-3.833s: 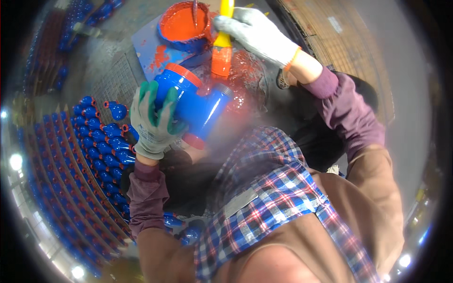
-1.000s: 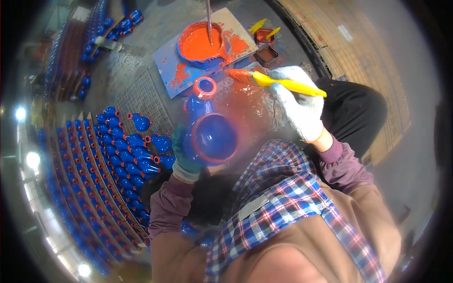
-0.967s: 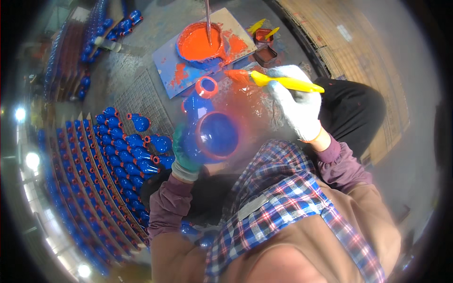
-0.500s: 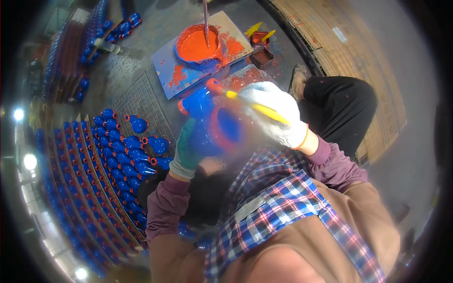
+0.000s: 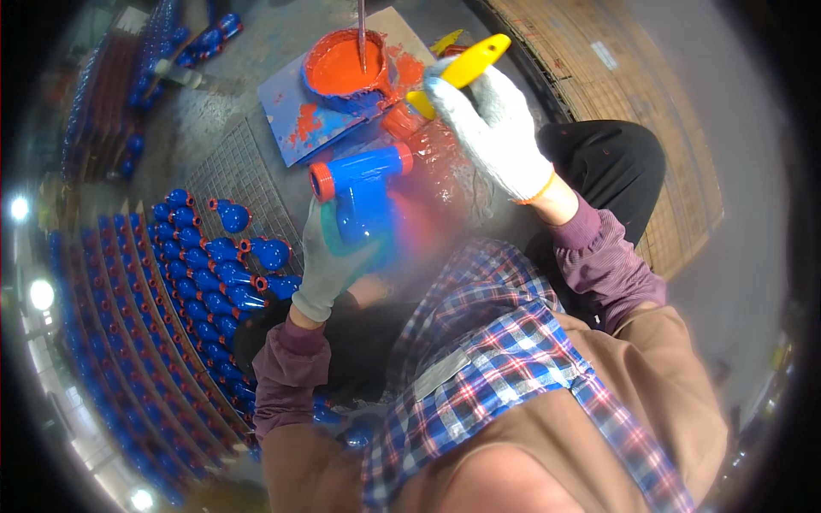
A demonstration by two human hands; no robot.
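Observation:
My left hand (image 5: 329, 261), in a grey and green glove, grips a glossy blue T-shaped pipe fitting (image 5: 363, 190) from its left and underside. Red paint covers the fitting's two upper end rings; its lower, nearer end is blurred. A white-gloved right hand (image 5: 503, 132), my own, holds a paintbrush (image 5: 473, 61) by its yellow handle, which slants up to the right. The red-coated bristles point down to the left, just above and right of the fitting's right ring. Whether they touch it, I cannot tell.
Beyond the fitting, a pot (image 5: 342, 104) of orange-red paint with a stick in it stands on a paint-smeared board (image 5: 286, 128). At left, many blue fittings (image 5: 195, 256) with red ends lie in rows beside a wire grid (image 5: 256, 167). Wooden boarding (image 5: 633, 111) lies at right.
My right hand has moved up and turned the brush, so its handle now points up right instead of down right. The fitting has tilted in my left hand, showing its left ring more fully.

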